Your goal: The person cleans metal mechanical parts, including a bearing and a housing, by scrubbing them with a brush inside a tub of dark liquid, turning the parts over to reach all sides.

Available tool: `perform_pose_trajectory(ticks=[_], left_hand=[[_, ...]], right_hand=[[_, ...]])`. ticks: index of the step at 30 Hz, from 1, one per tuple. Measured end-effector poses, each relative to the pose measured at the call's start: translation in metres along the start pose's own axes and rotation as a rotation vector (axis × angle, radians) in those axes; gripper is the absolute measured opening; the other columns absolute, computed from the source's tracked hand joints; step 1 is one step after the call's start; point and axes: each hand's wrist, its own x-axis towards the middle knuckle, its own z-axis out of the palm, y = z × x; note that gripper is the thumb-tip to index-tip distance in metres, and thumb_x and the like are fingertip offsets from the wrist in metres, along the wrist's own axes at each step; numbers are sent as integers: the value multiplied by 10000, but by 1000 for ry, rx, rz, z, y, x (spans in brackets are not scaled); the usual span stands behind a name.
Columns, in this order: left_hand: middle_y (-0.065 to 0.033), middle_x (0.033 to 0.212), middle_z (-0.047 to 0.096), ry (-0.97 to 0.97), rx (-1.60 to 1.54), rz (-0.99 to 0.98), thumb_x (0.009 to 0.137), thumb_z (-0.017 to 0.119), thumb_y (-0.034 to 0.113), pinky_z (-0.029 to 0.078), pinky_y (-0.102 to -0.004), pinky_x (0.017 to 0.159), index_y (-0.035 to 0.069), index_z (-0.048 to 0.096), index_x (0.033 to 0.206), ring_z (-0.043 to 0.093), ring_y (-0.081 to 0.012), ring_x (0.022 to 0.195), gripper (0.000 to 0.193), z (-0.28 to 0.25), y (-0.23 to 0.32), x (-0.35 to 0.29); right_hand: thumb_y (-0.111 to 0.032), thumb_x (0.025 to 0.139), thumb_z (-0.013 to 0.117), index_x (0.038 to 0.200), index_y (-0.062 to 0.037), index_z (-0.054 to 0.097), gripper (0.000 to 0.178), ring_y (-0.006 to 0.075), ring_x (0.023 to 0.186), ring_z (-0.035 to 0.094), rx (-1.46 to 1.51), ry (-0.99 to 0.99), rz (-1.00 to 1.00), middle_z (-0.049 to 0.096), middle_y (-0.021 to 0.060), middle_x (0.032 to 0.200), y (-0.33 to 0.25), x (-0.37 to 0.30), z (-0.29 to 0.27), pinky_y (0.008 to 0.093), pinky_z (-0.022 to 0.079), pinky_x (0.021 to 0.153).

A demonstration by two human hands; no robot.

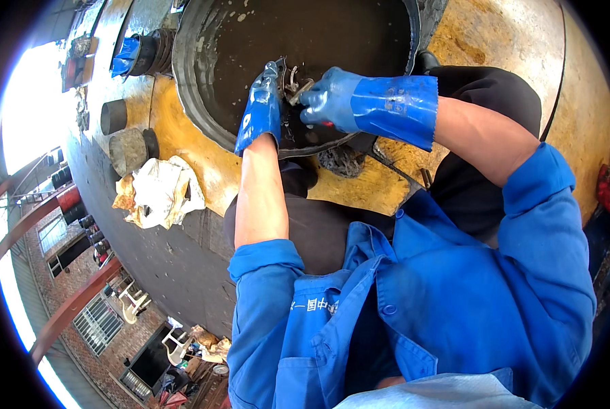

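Note:
Both my hands wear long blue rubber gloves, wet and shiny, over a wide black tub [209,112] of dark brown liquid. My left hand [267,87] is closed at the edge of a wet, greyish metal part [292,77] of irregular shape. From the right, my right hand [329,101] reaches in with curled fingers around a short brownish bar-shaped piece [300,95], its tip against the metal part. The exact kind of either piece is too small and wet to make out. A small red spot shows below the right fingers.
A crumpled stained white cloth [165,193] lies left of the tub, near metal cylinders [129,151]. Beside the tub's near rim is a dark tangled clump [342,161]. A black container with blue plastic [136,56] stands at far left. My legs flank the tub's near side.

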Motion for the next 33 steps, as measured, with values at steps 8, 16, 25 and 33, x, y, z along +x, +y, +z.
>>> perform_pose_trajectory(ticks=[8, 16, 25, 33], left_hand=[[-87, 1201, 708, 1, 185, 112, 1081, 464, 293, 479, -327, 983, -4, 678, 1266, 639, -205, 1080, 410, 6, 9, -11], [-116, 1271, 695, 149, 588, 142, 1086, 449, 323, 455, -352, 1035, 1, 657, 1305, 627, -249, 1151, 442, -5, 0, -6], [-94, 1272, 692, 111, 634, 232, 1063, 497, 336, 462, -345, 1031, 8, 641, 1334, 628, -223, 1147, 449, -2, -2, -5], [-97, 1252, 703, 108, 488, 312, 1038, 570, 280, 483, -336, 1007, -7, 656, 1306, 640, -224, 1128, 401, -12, -34, 29]], right_hand=[[-90, 772, 765, 1065, -151, 725, 302, 306, 951, 715, 143, 260, 103, 725, 78, 1122, 27, 4, -12, 405, 594, 819], [-223, 930, 702, 1141, -155, 742, 225, 223, 897, 724, 449, 213, 761, 759, 85, 1014, 72, 15, -13, 351, 576, 854], [-367, 954, 625, 1131, -92, 741, 347, 212, 766, 707, 703, -60, 1135, 747, 117, 921, 101, 11, -6, 367, 580, 698], [-324, 861, 599, 1117, -44, 726, 399, 401, 957, 706, 639, 4, 975, 723, 238, 1032, 74, -3, -7, 462, 539, 840]])
